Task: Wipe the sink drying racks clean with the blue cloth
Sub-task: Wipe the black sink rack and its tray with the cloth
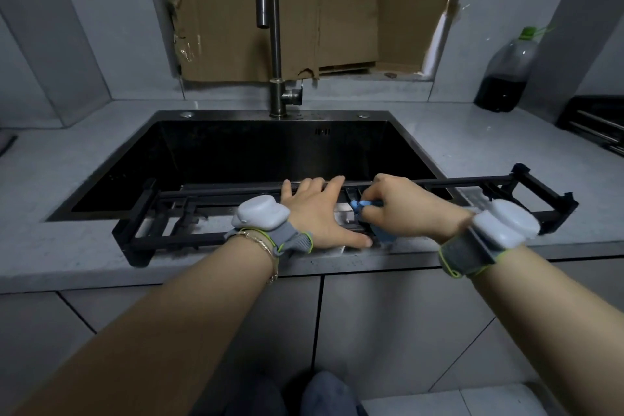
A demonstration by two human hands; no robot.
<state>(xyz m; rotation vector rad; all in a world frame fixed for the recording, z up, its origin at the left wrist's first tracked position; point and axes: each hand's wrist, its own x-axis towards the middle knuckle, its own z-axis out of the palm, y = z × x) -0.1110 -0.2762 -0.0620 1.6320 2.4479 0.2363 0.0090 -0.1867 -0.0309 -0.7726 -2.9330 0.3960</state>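
A long black drying rack lies across the front edge of the dark sink, its right end reaching over the counter. My left hand rests flat on the rack's middle, fingers on the far bar and thumb along the near bar. Just to its right, my right hand grips the bunched blue cloth against the rack's inner bars. Most of the cloth is hidden under that hand.
A tall metal faucet stands behind the sink, in front of cardboard over the window. A plastic bottle of dark liquid sits at the back right. Another black rack lies at the right edge. Grey countertop surrounds the sink.
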